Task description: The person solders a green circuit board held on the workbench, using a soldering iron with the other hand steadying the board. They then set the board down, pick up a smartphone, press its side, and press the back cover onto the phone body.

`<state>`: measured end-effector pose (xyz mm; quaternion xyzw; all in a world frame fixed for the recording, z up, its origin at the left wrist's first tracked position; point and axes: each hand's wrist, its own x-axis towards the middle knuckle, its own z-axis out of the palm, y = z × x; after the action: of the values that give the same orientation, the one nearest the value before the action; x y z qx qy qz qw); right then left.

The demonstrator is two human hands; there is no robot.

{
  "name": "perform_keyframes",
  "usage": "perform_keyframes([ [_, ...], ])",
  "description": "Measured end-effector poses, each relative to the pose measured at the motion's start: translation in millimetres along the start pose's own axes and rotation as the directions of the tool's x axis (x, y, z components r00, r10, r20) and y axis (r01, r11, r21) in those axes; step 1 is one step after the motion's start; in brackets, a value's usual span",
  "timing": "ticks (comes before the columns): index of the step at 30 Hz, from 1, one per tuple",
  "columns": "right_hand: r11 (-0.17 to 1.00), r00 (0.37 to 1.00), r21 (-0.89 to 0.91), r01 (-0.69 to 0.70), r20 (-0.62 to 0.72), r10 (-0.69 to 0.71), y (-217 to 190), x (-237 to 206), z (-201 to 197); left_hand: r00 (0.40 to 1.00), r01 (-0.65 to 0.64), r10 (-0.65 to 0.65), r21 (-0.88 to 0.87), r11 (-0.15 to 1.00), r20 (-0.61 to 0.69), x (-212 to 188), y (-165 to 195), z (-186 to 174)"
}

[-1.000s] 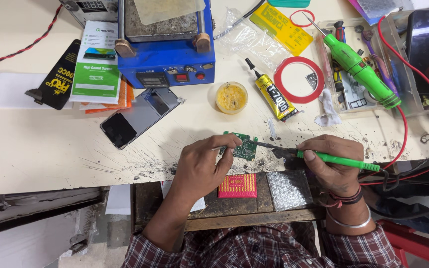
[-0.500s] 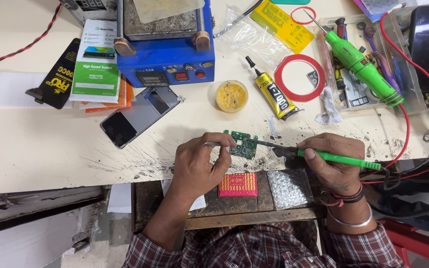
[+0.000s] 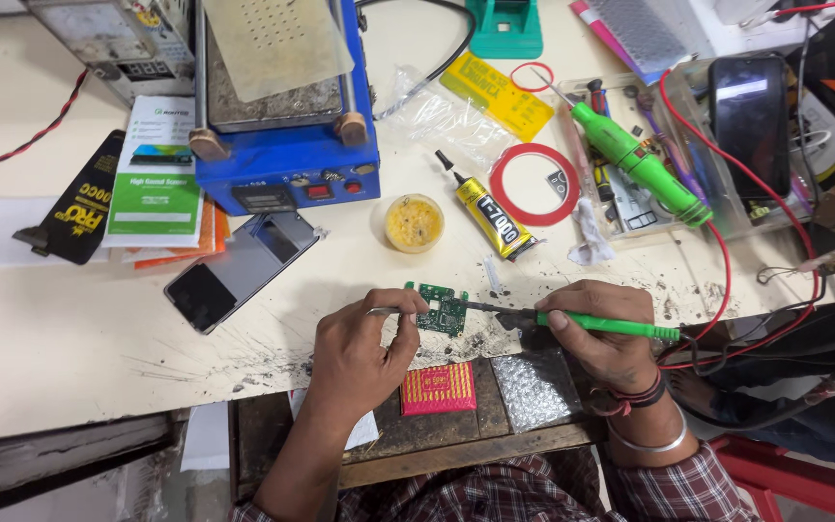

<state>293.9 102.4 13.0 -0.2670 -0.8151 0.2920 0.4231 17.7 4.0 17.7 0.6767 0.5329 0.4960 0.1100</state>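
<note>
A small green circuit board [image 3: 442, 307] lies near the front edge of the cream workbench [image 3: 70, 348]. My left hand [image 3: 364, 348] pinches thin metal tweezers [image 3: 386, 311] whose tips reach the board's left side. My right hand [image 3: 599, 324] grips a green-handled soldering iron [image 3: 620, 327], its dark tip resting on the board's right edge. Both hands rest on the bench edge, wrists over a wooden drawer.
Behind the board stand a yellow flux tin [image 3: 414, 222], a glue tube [image 3: 490, 210], a red tape ring [image 3: 534, 184] and a blue hot-plate machine [image 3: 282, 145]. A dismantled phone [image 3: 242, 268] lies at left. A green rotary tool [image 3: 635, 159] and red wires [image 3: 727, 261] lie at right.
My left hand has shifted slightly along the board's left side with the tweezers. The right hand keeps the iron on the board.
</note>
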Motion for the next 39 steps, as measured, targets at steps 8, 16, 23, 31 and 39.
perform_keyframes([
  [8,1.0,1.0,0.005,-0.015,-0.006,0.015,4,-5,4,1.0,0.013,-0.013,0.001,1.0,0.01,-5,-6,1],
  [16,0.999,0.999,-0.014,-0.03,-0.021,0.03,11,-8,12,1.0,0.008,-0.009,0.015,1.0,0.025,-8,-14,0],
  [23,0.999,0.998,0.003,-0.052,-0.03,0.052,12,-9,14,0.999,0.008,-0.009,0.027,1.0,0.046,-9,-18,1],
  [31,0.999,0.998,-0.007,-0.054,-0.025,0.054,11,-8,13,0.999,0.008,-0.008,0.023,1.0,0.033,-9,-17,1],
  [39,0.998,0.998,0.023,-0.059,-0.023,0.06,11,-9,15,0.999,0.023,-0.024,0.015,1.0,0.033,-8,-19,1],
])
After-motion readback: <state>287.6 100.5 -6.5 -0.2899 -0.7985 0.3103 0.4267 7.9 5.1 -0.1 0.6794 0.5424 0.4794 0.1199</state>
